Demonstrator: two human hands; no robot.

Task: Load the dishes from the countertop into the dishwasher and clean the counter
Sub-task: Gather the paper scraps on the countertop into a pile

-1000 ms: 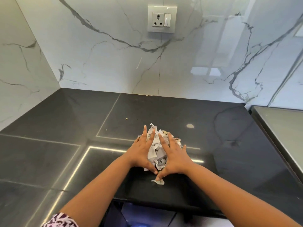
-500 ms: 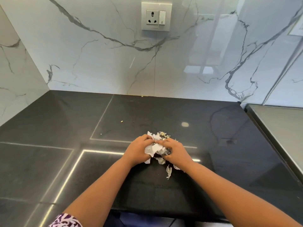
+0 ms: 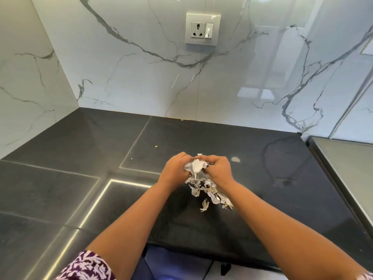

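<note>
1. A patterned sleeve (image 3: 88, 266) shows nearest the camera, on the left arm.
2. Loose scraps (image 3: 210, 194) lie on the dark counter (image 3: 80, 178), just nearer than the hands.
3. The left hand (image 3: 175, 171) and right hand (image 3: 218, 170), fingers curled, together clutch a paper wad (image 3: 196, 166).
4. Crumbs (image 3: 156, 146) lie beyond the hands.
5. A socket (image 3: 202, 29) sits on the marble wall (image 3: 121, 81) behind the hands.
</note>
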